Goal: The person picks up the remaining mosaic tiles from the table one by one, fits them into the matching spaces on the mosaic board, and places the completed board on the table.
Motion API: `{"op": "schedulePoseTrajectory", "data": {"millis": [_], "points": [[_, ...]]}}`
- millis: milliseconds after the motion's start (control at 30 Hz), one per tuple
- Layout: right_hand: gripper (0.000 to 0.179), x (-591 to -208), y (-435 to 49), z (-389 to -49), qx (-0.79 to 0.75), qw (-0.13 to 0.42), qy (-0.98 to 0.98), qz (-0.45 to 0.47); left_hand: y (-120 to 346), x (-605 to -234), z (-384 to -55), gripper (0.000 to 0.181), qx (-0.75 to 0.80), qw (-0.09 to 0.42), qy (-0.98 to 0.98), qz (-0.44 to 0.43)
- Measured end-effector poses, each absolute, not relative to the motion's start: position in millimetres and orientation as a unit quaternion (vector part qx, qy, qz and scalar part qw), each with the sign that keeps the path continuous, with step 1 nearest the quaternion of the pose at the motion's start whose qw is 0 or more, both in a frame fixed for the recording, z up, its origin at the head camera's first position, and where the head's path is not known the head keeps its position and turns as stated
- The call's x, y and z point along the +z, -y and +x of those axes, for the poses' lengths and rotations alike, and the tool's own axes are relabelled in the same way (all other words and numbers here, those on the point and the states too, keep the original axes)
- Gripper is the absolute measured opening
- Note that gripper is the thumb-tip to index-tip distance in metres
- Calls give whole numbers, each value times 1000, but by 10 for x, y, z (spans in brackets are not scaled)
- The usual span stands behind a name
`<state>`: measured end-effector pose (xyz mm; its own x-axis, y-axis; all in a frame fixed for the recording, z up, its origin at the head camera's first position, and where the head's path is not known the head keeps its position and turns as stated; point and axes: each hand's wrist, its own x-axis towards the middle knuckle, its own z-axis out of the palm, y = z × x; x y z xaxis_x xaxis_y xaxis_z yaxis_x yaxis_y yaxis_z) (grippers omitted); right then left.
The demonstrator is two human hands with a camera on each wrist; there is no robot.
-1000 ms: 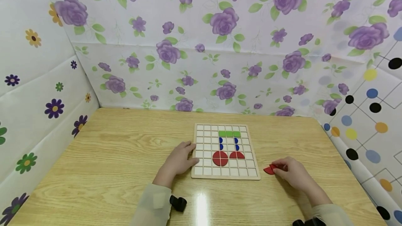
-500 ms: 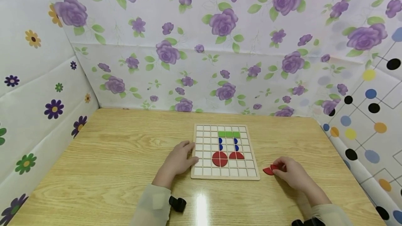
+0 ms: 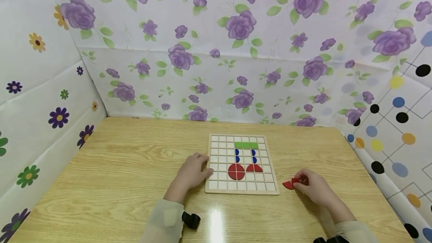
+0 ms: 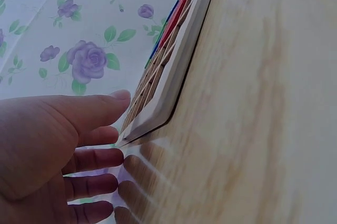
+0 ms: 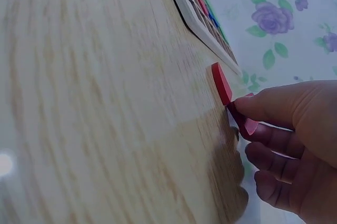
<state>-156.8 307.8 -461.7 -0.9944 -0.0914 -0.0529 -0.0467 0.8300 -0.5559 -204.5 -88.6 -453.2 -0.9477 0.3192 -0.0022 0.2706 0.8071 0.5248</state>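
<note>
A square wooden grid board point(image 3: 208, 164) lies on the table, its cells white. Set into it are green squares point(image 3: 246, 145), blue half-rounds point(image 3: 237, 155), a red circle point(image 3: 236, 172) made of quarter pieces, and a red half circle point(image 3: 254, 168). My left hand point(image 3: 191, 171) is at the board's left edge, thumb over the rim and fingers relaxed. Right of the board, my right hand point(image 3: 314, 186) pinches a red quarter-circle piece point(image 5: 247, 124) between thumb and fingers. A second red quarter-circle piece point(image 5: 221, 84) lies on the table right beside it.
The wooden table point(image 3: 135, 153) runs back to a purple-flowered cloth point(image 3: 216, 66). Another flowered cloth point(image 3: 37, 123) hangs at the left, and a dotted cloth point(image 3: 388, 134) at the right. A black wrist camera point(image 3: 191, 220) sits on my left sleeve.
The red piece in my right hand has tilted up slightly, next to the one on the table. My left hand keeps its place at the board.
</note>
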Motion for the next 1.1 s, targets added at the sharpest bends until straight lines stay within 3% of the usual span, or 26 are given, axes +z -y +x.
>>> {"op": "schedulePoseTrajectory", "data": {"millis": [333,1100], "points": [[24,-4616,-3079,-1575,-295,26,-953,-61,891,-4540,-2047,49,267,43,-950,159],[20,-4587,-3025,-1609,-344,13,-938,-33,893,-4550,-2049,50,264,42,-951,157]]}}
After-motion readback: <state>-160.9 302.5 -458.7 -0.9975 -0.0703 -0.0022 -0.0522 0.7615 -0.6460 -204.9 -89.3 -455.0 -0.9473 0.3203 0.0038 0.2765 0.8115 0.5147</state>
